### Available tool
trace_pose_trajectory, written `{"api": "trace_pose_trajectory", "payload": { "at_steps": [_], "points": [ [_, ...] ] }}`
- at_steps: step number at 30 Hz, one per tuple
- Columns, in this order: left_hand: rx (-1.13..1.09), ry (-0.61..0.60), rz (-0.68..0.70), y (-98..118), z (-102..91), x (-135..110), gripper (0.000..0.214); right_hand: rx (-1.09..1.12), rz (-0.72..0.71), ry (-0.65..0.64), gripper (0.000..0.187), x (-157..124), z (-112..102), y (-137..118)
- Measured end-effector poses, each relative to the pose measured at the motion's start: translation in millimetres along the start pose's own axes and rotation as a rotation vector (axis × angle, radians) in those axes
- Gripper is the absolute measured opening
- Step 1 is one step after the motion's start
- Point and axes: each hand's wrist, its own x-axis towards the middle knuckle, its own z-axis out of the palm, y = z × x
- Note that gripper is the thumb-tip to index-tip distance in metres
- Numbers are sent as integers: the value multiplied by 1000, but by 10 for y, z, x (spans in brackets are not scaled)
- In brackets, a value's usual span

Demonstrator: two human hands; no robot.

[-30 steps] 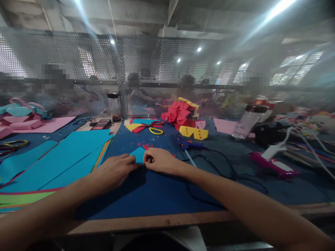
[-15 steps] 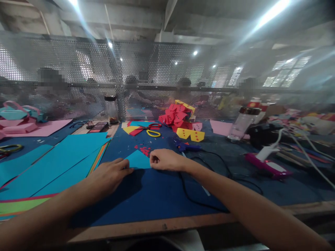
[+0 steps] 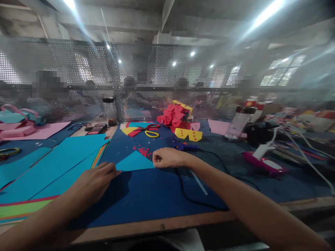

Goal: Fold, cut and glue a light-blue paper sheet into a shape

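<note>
A blue sheet of paper, folded to a triangle (image 3: pixel 135 162), lies on the dark blue table mat (image 3: pixel 146 198) with its peak pointing away from me. My left hand (image 3: pixel 101 177) has its fingers closed at the triangle's left corner. At the right corner, my right hand (image 3: pixel 170 158) is curled, thumb and fingers pressed together on the paper. Just beyond the peak are small red paper bits (image 3: pixel 144 151). A blue glue gun (image 3: pixel 187 147) lies behind my right hand, its black cord curving under my forearm.
Large blue sheets (image 3: pixel 65 157) lie on the left over other colours. Scissors (image 3: pixel 151 133), a yellow dotted cutout (image 3: pixel 188 134) and a pile of red dotted pieces (image 3: pixel 176 116) sit farther back. To the right are a bottle (image 3: pixel 240 123) and a purple power strip (image 3: pixel 264 164).
My left hand has moved left and slightly toward me, while my right hand has shifted slightly right. More of the blue triangle shows between them.
</note>
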Motion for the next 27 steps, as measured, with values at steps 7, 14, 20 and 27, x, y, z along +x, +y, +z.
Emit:
{"api": "trace_pose_trajectory", "payload": {
  "at_steps": [7, 14, 20, 27],
  "points": [
    [-7, 22, -63, -146, 3, -257, 42, 21, -26, -15, 13, 35, 5, 42],
    [-14, 71, -107, -144, -30, -291, 44, 6, -59, -29, 12, 31, 4, 70],
    [-33, 79, -160, -124, 16, -287, 48, 79, -34, -81, 19, 27, -18, 98],
    [-38, 70, -214, -135, -7, -284, 43, 176, -74, -135, 17, 17, -65, 134]
  ]
}}
